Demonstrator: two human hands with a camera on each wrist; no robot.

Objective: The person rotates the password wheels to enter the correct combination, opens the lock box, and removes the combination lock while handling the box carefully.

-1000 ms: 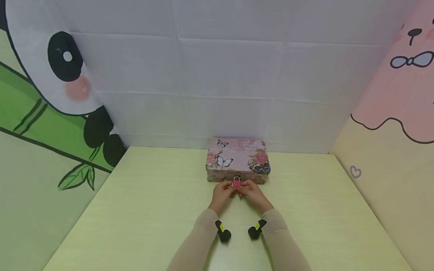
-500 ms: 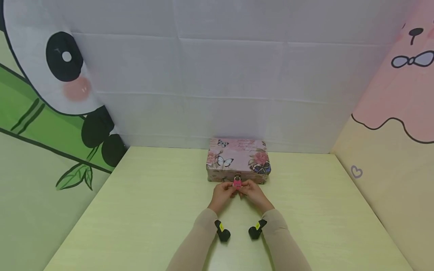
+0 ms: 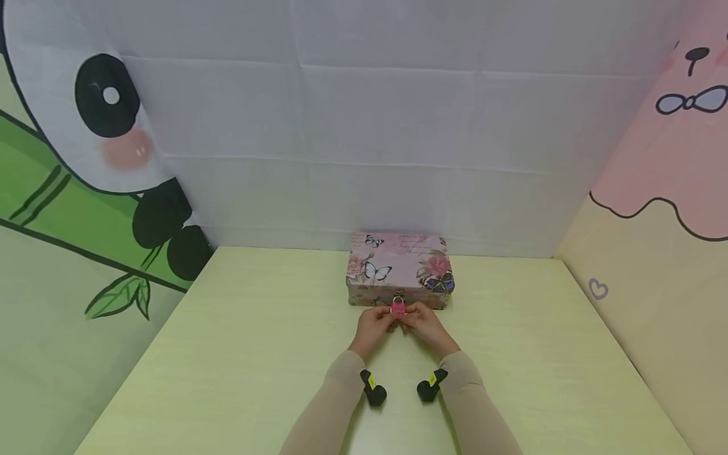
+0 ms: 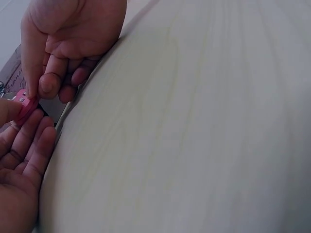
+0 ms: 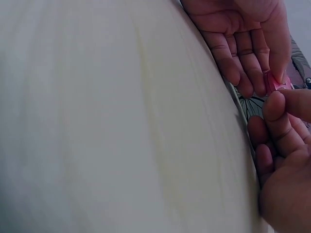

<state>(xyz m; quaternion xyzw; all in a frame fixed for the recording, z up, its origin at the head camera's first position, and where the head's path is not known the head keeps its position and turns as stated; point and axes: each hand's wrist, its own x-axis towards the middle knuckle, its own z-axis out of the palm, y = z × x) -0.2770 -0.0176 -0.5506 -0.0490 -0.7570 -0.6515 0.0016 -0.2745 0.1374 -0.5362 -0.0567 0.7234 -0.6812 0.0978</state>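
A small pink combination padlock (image 3: 398, 309) hangs by its shackle at the front clasp of a pink box (image 3: 392, 260) printed with butterflies and flowers. The box's lid is down. My left hand (image 3: 372, 328) pinches the padlock from the left, thumb over it and fingers beneath. From the other side my right hand (image 3: 428, 327) pinches it between thumb and curled index finger. In the left wrist view, the padlock (image 4: 25, 106) shows between both hands' fingertips. The right wrist view has the padlock (image 5: 277, 82) partly covered by the thumbs; its digits are too small to read.
The box stands near the back of a pale wood-grain table (image 3: 256, 354), close to a white cloth backdrop (image 3: 375, 126). Cartoon-printed panels flank both sides. A black wrist camera (image 3: 375, 390) sits inside the left sleeve, another wrist camera (image 3: 430, 387) inside the right.
Both hands keep their hold on the padlock in nearly the same place. The box stays put; the head view has shifted very slightly.
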